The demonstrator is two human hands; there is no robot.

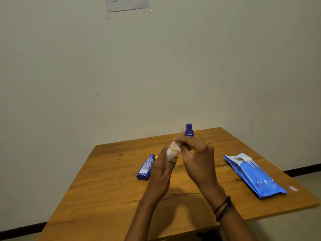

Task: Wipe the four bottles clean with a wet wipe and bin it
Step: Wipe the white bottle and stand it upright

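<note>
Both forearms reach up from 6 o'clock and meet mid-frame. The left hand (161, 173) grips a bottle (171, 153) from below, its fingers curled round it. The right hand (198, 159), at the bottle's 3 o'clock, curls its fingers (180, 139) over the bottle's top.

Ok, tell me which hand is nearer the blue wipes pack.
Right. The right hand, fingers curled over the top of the pale bottle, lies to the left of the wipes pack; the left hand, holding that bottle's body, is farther left again.
</note>
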